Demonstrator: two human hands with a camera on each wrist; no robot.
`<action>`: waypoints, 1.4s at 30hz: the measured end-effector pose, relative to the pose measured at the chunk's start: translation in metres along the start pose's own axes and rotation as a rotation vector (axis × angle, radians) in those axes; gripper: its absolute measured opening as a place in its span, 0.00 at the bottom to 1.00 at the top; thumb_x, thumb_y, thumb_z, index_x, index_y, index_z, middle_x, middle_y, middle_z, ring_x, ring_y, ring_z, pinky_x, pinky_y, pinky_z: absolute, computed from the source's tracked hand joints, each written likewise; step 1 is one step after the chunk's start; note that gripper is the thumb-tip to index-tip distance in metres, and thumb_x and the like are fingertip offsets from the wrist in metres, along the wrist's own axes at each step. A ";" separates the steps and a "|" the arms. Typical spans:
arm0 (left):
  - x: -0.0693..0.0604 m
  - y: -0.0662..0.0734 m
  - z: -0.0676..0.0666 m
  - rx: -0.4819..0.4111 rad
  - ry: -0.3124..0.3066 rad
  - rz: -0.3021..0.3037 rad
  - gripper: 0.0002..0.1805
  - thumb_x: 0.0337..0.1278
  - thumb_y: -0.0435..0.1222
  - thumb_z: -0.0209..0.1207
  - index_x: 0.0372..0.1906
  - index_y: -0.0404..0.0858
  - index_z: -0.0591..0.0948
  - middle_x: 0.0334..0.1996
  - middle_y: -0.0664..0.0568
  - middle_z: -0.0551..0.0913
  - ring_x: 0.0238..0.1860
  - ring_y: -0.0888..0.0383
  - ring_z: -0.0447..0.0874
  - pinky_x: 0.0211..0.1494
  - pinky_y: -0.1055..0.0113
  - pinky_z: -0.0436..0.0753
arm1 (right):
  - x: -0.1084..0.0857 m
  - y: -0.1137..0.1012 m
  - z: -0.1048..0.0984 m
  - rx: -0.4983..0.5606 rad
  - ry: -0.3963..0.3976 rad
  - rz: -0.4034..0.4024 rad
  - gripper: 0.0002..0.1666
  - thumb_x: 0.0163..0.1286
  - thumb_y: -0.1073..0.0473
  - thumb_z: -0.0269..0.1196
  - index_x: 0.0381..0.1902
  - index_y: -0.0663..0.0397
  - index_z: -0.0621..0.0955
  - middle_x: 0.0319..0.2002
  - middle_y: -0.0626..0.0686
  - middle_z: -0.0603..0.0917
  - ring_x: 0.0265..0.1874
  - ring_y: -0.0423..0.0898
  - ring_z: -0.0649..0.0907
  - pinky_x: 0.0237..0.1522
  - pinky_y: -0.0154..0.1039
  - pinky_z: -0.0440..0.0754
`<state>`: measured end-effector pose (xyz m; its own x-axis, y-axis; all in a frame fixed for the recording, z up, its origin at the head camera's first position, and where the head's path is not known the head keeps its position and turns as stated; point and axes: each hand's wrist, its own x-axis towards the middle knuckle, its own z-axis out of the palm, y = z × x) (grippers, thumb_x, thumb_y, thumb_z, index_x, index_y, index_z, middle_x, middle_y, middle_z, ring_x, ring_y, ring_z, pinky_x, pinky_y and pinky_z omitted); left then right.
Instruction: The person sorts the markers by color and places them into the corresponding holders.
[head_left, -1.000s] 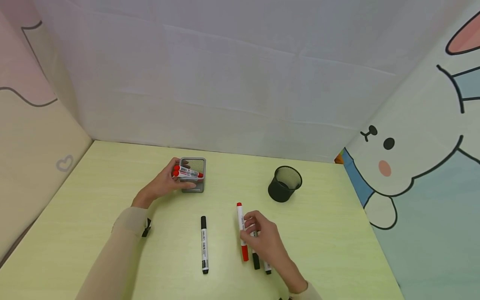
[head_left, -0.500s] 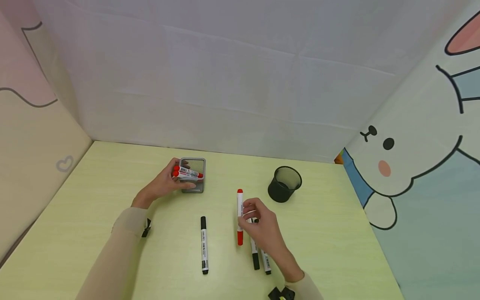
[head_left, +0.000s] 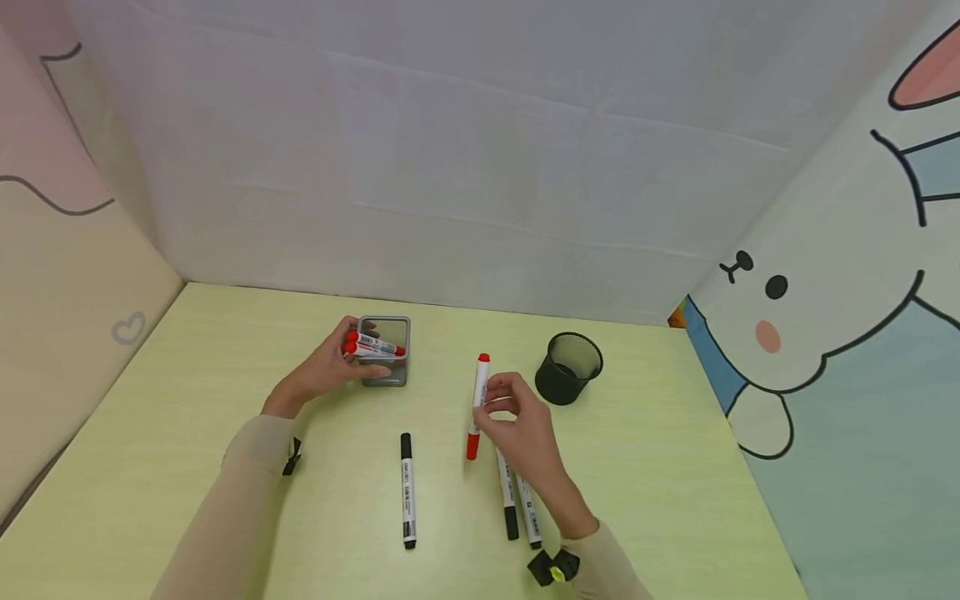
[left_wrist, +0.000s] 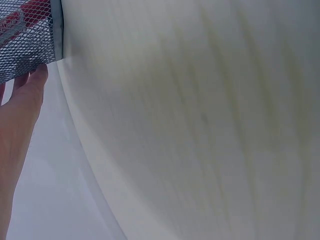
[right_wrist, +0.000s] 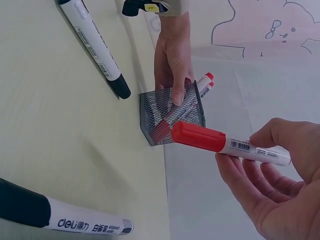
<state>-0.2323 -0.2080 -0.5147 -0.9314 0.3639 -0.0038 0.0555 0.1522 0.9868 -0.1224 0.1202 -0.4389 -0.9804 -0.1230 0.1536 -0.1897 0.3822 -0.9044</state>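
from where i sit, the head view gives me the right hand (head_left: 521,429) with thumb and fingers pinching a red-capped marker (head_left: 481,384) along its white barrel. the marker is up off the table (head_left: 660,467), tilted slightly, its cap at the end nearer the person. i see the left hand (head_left: 322,373) gripping a grey mesh holder (head_left: 386,377), thumb along the near side; my left wrist view shows fingertips touching the mesh. two red markers (head_left: 380,345) lean inside the holder, their ends poking out over the rim beside the left hand. below the right hand i find two black-capped markers (head_left: 507,492) lying side by side, partly hidden by it. another black marker (head_left: 408,492) lies alone between the two forearms. the round black cup (head_left: 562,385) stands beyond the right hand, well apart from the holder. behind it all i have a pale cloth (head_left: 480,183).
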 end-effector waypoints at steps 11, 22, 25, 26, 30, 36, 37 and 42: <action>-0.001 0.002 -0.001 -0.019 -0.015 0.014 0.42 0.54 0.30 0.75 0.65 0.38 0.59 0.60 0.40 0.77 0.57 0.55 0.81 0.57 0.72 0.80 | 0.019 -0.008 0.002 0.070 0.054 -0.045 0.18 0.66 0.69 0.68 0.52 0.55 0.78 0.45 0.54 0.84 0.43 0.48 0.87 0.44 0.37 0.87; -0.002 0.001 -0.001 -0.010 -0.014 0.009 0.42 0.54 0.31 0.75 0.65 0.39 0.59 0.61 0.40 0.77 0.57 0.55 0.81 0.58 0.72 0.80 | 0.038 -0.013 0.007 0.095 0.104 -0.089 0.19 0.67 0.69 0.69 0.54 0.57 0.77 0.47 0.56 0.84 0.44 0.50 0.87 0.45 0.40 0.88; -0.002 0.001 -0.001 -0.013 -0.012 0.009 0.42 0.53 0.31 0.75 0.65 0.39 0.59 0.61 0.40 0.77 0.58 0.55 0.81 0.58 0.72 0.80 | 0.040 -0.018 0.009 0.092 0.121 -0.089 0.20 0.67 0.72 0.68 0.54 0.63 0.76 0.48 0.60 0.83 0.44 0.55 0.87 0.45 0.43 0.88; -0.002 0.001 -0.001 -0.015 -0.011 0.007 0.42 0.53 0.31 0.75 0.65 0.39 0.59 0.61 0.40 0.77 0.58 0.55 0.81 0.58 0.73 0.80 | 0.041 -0.021 0.009 0.089 0.125 -0.095 0.20 0.67 0.72 0.68 0.54 0.65 0.76 0.48 0.62 0.83 0.44 0.56 0.87 0.45 0.44 0.88; -0.001 0.000 -0.002 -0.016 -0.008 0.013 0.42 0.53 0.30 0.75 0.65 0.38 0.59 0.61 0.39 0.76 0.58 0.56 0.80 0.59 0.73 0.79 | 0.040 -0.041 0.007 0.097 0.134 -0.129 0.19 0.67 0.75 0.66 0.53 0.69 0.75 0.47 0.64 0.83 0.44 0.59 0.86 0.45 0.45 0.88; 0.000 0.000 -0.001 -0.017 -0.007 0.012 0.42 0.53 0.30 0.75 0.65 0.37 0.59 0.61 0.38 0.76 0.58 0.56 0.80 0.59 0.74 0.79 | 0.045 -0.055 0.008 0.128 0.137 -0.159 0.18 0.67 0.75 0.66 0.53 0.69 0.75 0.46 0.64 0.83 0.45 0.59 0.86 0.46 0.43 0.88; 0.000 0.000 -0.001 -0.018 -0.006 0.011 0.42 0.53 0.30 0.75 0.65 0.37 0.59 0.62 0.38 0.76 0.58 0.56 0.80 0.59 0.74 0.79 | 0.046 -0.055 0.008 0.130 0.136 -0.168 0.19 0.67 0.75 0.66 0.54 0.69 0.75 0.47 0.65 0.83 0.45 0.60 0.86 0.46 0.44 0.88; 0.001 -0.001 -0.001 -0.016 -0.006 0.009 0.43 0.53 0.30 0.76 0.66 0.35 0.59 0.62 0.38 0.75 0.58 0.56 0.80 0.58 0.74 0.79 | 0.052 -0.054 0.012 0.140 0.140 -0.216 0.18 0.67 0.76 0.65 0.53 0.72 0.74 0.46 0.67 0.82 0.44 0.61 0.86 0.46 0.44 0.88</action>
<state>-0.2335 -0.2084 -0.5153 -0.9288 0.3704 0.0038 0.0577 0.1344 0.9893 -0.1627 0.0824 -0.3868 -0.9176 -0.0569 0.3935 -0.3956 0.2292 -0.8894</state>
